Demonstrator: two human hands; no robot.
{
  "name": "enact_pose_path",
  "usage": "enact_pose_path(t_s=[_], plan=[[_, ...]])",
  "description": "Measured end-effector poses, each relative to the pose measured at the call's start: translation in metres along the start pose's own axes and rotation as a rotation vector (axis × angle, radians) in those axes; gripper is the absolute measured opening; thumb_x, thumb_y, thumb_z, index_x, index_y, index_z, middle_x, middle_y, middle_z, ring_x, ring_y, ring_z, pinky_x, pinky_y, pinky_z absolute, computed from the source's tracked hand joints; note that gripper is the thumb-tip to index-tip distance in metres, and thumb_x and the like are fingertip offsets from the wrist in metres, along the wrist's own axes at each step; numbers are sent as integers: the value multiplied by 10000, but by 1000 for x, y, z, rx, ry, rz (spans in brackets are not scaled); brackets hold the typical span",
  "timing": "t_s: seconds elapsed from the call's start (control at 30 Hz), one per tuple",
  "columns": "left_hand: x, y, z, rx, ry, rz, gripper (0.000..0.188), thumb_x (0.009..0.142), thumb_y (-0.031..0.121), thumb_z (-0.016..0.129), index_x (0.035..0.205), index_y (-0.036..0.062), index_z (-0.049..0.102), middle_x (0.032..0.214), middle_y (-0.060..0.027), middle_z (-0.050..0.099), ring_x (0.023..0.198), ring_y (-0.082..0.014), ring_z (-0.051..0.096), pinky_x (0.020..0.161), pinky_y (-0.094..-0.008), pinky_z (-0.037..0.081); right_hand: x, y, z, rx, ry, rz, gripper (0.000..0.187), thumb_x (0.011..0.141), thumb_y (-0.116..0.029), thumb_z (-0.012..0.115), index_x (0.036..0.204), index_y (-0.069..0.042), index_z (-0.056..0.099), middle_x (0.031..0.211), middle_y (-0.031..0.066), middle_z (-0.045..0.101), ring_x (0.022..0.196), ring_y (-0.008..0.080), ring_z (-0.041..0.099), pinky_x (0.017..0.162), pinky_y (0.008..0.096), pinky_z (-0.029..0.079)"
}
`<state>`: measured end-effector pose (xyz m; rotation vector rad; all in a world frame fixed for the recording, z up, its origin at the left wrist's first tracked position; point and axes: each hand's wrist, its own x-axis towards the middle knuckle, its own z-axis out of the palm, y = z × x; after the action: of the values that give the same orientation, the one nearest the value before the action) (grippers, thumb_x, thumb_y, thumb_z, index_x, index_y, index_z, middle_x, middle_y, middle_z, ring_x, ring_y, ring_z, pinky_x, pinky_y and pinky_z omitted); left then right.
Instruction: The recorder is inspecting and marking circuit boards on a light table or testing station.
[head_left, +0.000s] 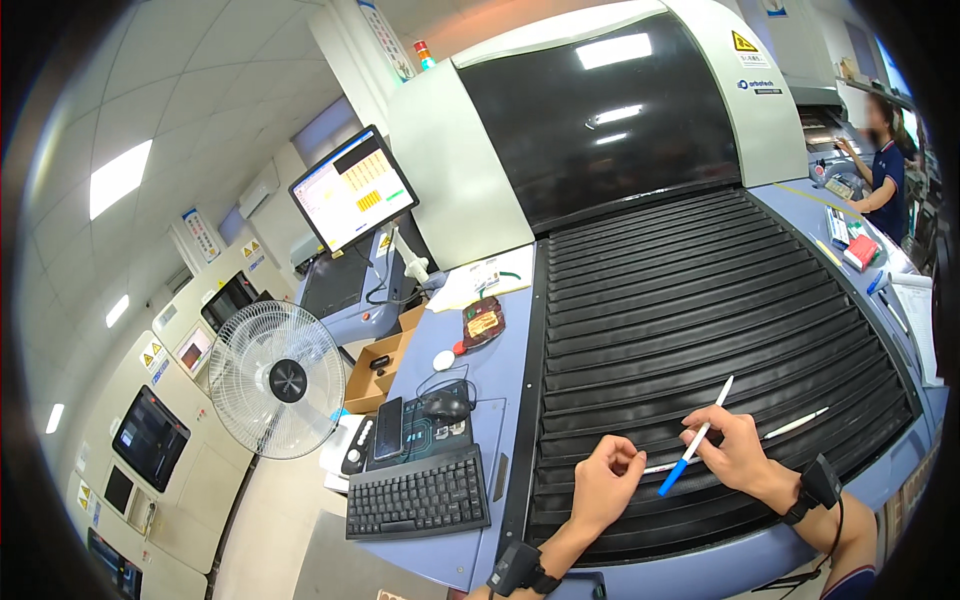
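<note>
My right hand (735, 450) is closed around a white pen with a blue end (682, 472), held slanting with the blue end down toward me. A second thin, white, pen-like stick (797, 424) runs low across the black ribbed cover (640, 330), passing behind my right hand. Its left end meets the fingertips of my left hand (605, 485), whose thumb and forefinger are pinched on it. Black devices are strapped to both my wrists.
Left of the cover are a keyboard (418, 497), a mouse (446, 405) and a dark red pouch (484, 322). A standing fan (280, 380) and a tilted monitor (353, 190) are farther left. A dark machine hood (610, 120) rises behind. Another person (886, 180) works at far right.
</note>
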<state>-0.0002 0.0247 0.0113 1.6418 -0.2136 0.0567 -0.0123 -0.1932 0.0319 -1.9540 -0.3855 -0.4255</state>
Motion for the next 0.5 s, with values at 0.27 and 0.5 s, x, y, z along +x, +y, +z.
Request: enact_pose_path(t_s=[0.27, 0.5], plan=[[-11, 3, 8, 411, -112, 347, 141, 919, 88, 751, 948, 16, 633, 675, -43, 677, 581, -80, 643, 549, -241, 503, 2, -3, -3, -11, -33, -5, 160, 939, -57, 712, 1075, 16, 668, 727, 95, 693, 674, 166, 710, 622, 292, 550], [-12, 2, 6, 376, -167, 264, 153, 921, 113, 755, 958, 18, 642, 682, -32, 674, 596, -66, 634, 561, -232, 495, -4, 5, 3, 66, -32, 12, 161, 979, -86, 672, 1098, 21, 653, 783, 107, 724, 722, 175, 738, 647, 293, 568]])
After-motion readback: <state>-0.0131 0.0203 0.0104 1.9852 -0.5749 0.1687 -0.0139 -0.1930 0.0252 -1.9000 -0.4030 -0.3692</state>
